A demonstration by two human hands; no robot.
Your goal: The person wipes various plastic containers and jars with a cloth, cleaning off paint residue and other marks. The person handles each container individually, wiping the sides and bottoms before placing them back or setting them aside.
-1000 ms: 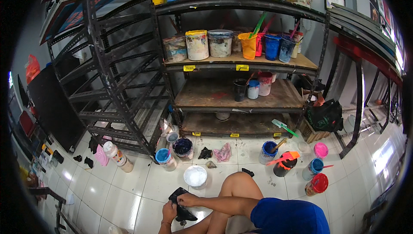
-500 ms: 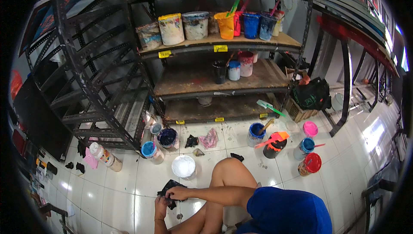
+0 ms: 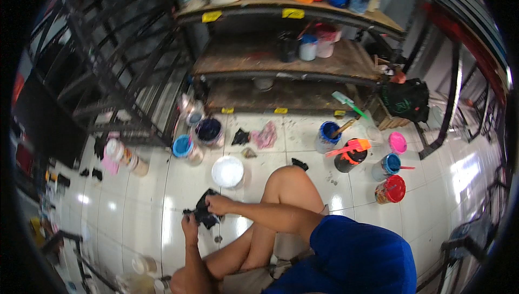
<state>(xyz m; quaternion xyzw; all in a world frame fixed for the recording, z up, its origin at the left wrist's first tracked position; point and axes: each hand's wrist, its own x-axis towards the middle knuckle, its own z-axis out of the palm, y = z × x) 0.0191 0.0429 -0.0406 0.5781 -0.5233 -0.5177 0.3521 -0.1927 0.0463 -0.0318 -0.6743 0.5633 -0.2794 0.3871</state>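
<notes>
Low over the tiled floor, in front of my bent legs, I hold a crumpled black sheet [image 3: 207,218]; whether it is cloth or plastic I cannot tell. My right hand [image 3: 219,205] grips its right side, fingers closed. At its left edge my left hand [image 3: 189,222] pinches another part, so the sheet spans between both hands. Just beyond it stands an open bucket of white paint [image 3: 227,172]. Farther back are a tub with blue paint [image 3: 187,146] and a dark-stained tub [image 3: 208,130].
A metal shelf [image 3: 281,67] with paint pots stands ahead. To my right are a blue pot [image 3: 327,136], a black pot with an orange scraper [image 3: 351,156], and a red pot [image 3: 390,189]. A pink crumpled scrap [image 3: 264,135] lies ahead; white bottles [image 3: 127,157] stand left.
My hands have moved apart, stretching the black sheet wider between them; my left hand now sits at its left edge. The view has tilted downward.
</notes>
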